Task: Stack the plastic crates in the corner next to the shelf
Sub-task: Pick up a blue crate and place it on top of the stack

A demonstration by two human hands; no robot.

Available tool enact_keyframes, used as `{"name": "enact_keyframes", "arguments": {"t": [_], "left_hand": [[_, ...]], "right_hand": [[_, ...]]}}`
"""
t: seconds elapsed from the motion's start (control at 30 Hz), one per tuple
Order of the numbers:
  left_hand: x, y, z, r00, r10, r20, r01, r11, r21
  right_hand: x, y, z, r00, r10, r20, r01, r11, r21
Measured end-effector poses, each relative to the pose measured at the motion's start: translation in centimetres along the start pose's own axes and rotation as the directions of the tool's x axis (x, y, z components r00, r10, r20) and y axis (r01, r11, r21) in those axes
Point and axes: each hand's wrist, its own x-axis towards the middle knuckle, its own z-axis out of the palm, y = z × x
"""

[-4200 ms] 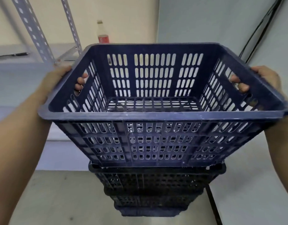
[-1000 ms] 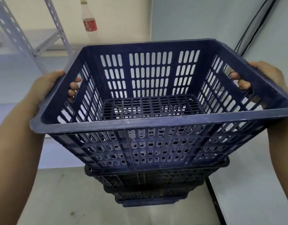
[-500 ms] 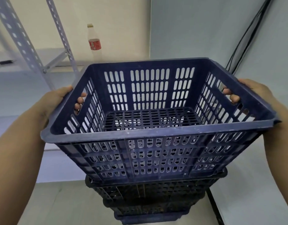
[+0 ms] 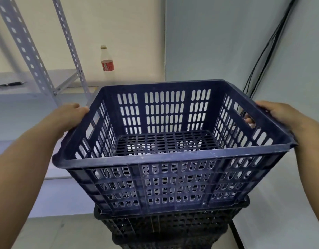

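crate [image 4: 173, 159] between left hand [image 4: 68, 117], right hand [image 4: 279, 114]

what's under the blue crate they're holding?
Under the dark blue slotted plastic crate sits a stack of black plastic crates; two rims and a third layer show. The stack's insides and base are covered or cut off, so the total count is unclear.

A clear bottle [image 4: 107, 64] on the far shelf [image 4: 15, 88] at left carries a red label [image 4: 107, 66] with pale markings too small to read; no other lettering, brand, number or sign is legible anywhere in the frame.
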Motion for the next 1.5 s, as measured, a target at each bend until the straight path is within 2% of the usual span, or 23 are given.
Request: {"name": "enact_keyframes", "arguments": {"t": [0.03,0.1,0.17,0.23,0.33,0.57,0.97,1.17,1.23,1.33,1.4,1.5], "left_hand": [[-0.3,0.4,-0.1,0.998,0.052,-0.036,-0.049,0.995,0.092],[-0.6,0.6,-0.1,0.985,0.167,-0.04,-0.154,0.964,0.215],[-0.9,0.1,0.4,0.971,0.241,-0.012,-0.218,0.898,0.383],[-1.1,-0.5,1.2,0.972,0.235,0.021,-0.213,0.839,0.501],[-1.0,-1.2,2.2,0.972,0.21,0.103,-0.232,0.814,0.533],[-1.4,-1.0,2.3,0.972,0.193,0.137,-0.236,0.791,0.564],[-2.5,-0.8,2.0,0.976,0.172,0.135,-0.219,0.78,0.586],[-3.0,-0.6,1.8,0.98,0.157,0.119,-0.197,0.814,0.547],[-3.1,-0.4,1.6,0.98,0.165,0.111,-0.199,0.851,0.487],[-3.7,0.2,0.7,0.973,0.206,0.106,-0.228,0.936,0.27],[-4.7,0.1,0.2,0.968,0.225,0.107,-0.242,0.953,0.184],[-6.3,-0.8,-0.1,0.98,0.181,0.085,-0.196,0.954,0.229]], "right_hand": [[-0.8,-0.8,0.2,1.0,-0.008,0.01,0.008,0.998,-0.066],[-1.7,-2.2,0.3,0.995,-0.1,-0.015,0.089,0.942,-0.322],[-1.8,-3.1,0.7,0.976,-0.215,-0.019,0.164,0.796,-0.582],[-1.4,-2.9,0.9,0.963,-0.268,0.024,0.203,0.665,-0.718],[0.0,-1.1,1.1,0.969,-0.229,0.097,0.211,0.553,-0.806],[0.3,-0.2,1.6,0.965,-0.25,0.082,0.196,0.477,-0.857],[-0.4,-0.3,1.9,0.966,-0.254,0.053,0.163,0.435,-0.885],[-0.9,-0.6,2.2,0.973,-0.228,0.03,0.129,0.434,-0.892],[-1.0,-0.7,2.2,0.975,-0.218,0.038,0.131,0.433,-0.892],[-1.4,-1.0,2.0,0.975,-0.212,0.062,0.16,0.485,-0.86],[-1.7,-1.0,1.6,0.973,-0.22,0.076,0.187,0.541,-0.82],[-3.1,-0.3,0.7,0.972,-0.232,0.043,0.185,0.637,-0.749]]}}
